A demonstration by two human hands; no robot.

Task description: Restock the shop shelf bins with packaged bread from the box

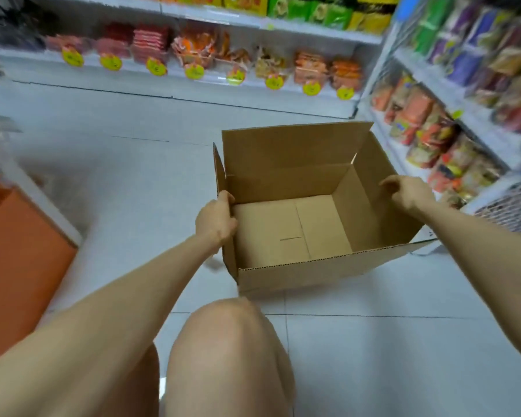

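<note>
Crouching posture noted: one bare knee [223,341] fills the bottom of the head view, and both forearms reach forward to an open cardboard box [298,273].

The box stands on the white tiled floor [127,176], close in front of the knee and just beside the foot of the right-hand shelving [433,85]. Its rear flap [295,145] stands upright, and its inner floor shows bare cardboard with a centre seam.

The left hand [215,219] grasps the box's left wall at the rim, with the fingers outside and the thumb hooked over the edge.

The right hand [406,194] sits at the top edge of the right flap [376,167] with its fingers curled. Whether it actually clasps the cardboard cannot be told from this angle.

Along the far wall, a low shelf [163,85] carries rows of red and orange packets [151,43], each row fronted by a round yellow price tag [111,62]. Motion blur prevents reading the labels or confirming the contents.

The right-hand shelving holds upright snack bags [418,115], also blurred. A wire basket [512,206] sits at its lower end, behind the right forearm.

An orange panel [21,251] with a pale edge stands at the left margin, well apart from the box.
</note>
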